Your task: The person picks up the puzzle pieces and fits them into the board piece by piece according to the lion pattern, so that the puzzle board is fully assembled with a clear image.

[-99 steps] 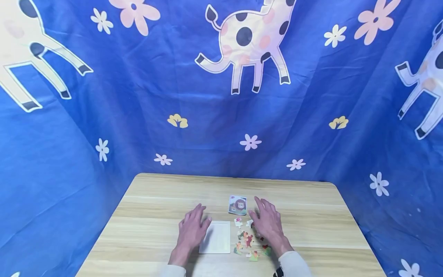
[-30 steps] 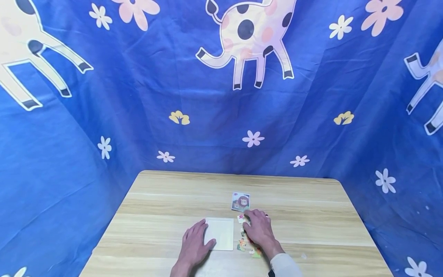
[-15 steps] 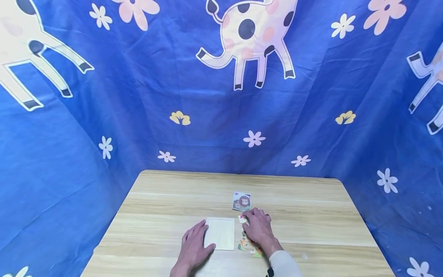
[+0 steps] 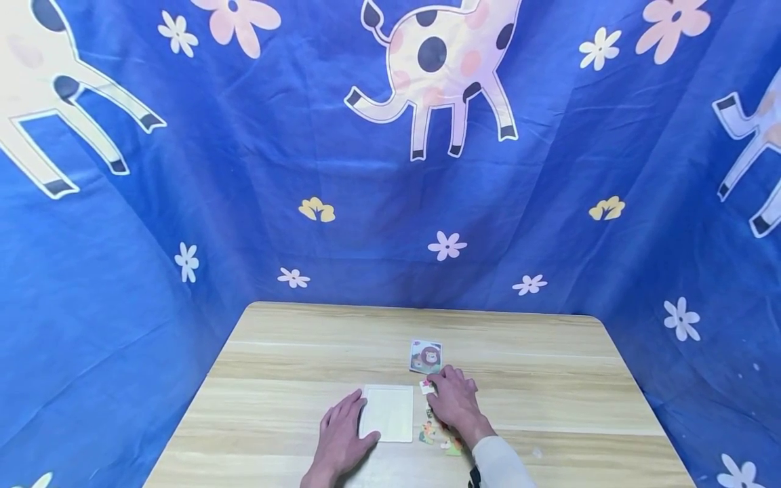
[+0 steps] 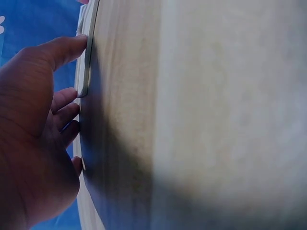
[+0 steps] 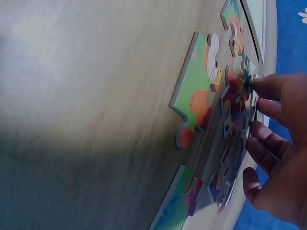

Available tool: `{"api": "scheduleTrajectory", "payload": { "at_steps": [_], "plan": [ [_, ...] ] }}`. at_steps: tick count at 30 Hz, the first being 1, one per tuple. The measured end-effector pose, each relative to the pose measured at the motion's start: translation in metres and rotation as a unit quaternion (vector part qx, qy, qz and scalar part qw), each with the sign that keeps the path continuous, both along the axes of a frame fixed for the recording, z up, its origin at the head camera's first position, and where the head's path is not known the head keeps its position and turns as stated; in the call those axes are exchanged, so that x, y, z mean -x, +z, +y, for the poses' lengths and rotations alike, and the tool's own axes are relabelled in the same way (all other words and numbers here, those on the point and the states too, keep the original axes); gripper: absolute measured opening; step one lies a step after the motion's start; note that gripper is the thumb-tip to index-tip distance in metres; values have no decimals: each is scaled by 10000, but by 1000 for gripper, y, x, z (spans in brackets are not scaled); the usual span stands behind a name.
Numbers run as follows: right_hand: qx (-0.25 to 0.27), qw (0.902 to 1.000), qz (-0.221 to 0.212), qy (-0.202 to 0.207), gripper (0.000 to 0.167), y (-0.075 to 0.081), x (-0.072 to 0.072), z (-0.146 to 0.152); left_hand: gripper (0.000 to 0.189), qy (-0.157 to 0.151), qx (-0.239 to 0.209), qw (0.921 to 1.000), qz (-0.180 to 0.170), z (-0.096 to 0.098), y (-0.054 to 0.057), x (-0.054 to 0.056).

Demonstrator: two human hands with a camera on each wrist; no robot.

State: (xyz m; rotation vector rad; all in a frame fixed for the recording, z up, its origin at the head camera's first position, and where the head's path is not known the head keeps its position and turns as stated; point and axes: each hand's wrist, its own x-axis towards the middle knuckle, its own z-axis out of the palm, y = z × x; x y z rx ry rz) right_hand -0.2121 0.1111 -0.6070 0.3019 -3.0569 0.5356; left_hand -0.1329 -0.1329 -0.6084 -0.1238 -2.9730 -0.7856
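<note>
My left hand (image 4: 343, 434) rests along the left edge of a white square tray (image 4: 389, 415), fingers toward its far corner and thumb near the close corner. The left wrist view shows the thumb (image 5: 72, 48) against the tray's rim. To the right, my right hand (image 4: 456, 401) reaches over loose jigsaw puzzle pieces, its fingers bent loosely downward. Its index fingertip is right at a white piece with a pink flower (image 4: 425, 388). In the right wrist view, the thumb (image 6: 271, 87) touches small pieces, and a green piece (image 6: 192, 88) lies nearer the camera. The hand partly hides the pieces.
A lion picture card (image 4: 426, 355) lies just beyond the pieces. An orange and green piece (image 4: 427, 432) and another green piece (image 4: 453, 447) lie near the tray's right side. A blue patterned curtain (image 4: 366, 271) surrounds the wooden table (image 4: 293, 352).
Since the oldest frame, my left hand has come down onto the tray's edge and my right hand has shifted left over the pieces. In the last half second both hands stay nearly still.
</note>
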Motion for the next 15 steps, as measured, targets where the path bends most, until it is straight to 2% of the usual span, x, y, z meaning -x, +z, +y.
{"api": "scheduleTrajectory", "payload": {
  "at_steps": [9, 15],
  "plan": [
    [159, 9995, -260, -127, 36, 5, 3, -1, 70, 20, -52, 10000, 32, 0, -3, -1],
    [440, 9987, -190, -178, 33, 5, 2, -1, 71, 32, -56, 10000, -8, 0, -4, -1]
  ]
}}
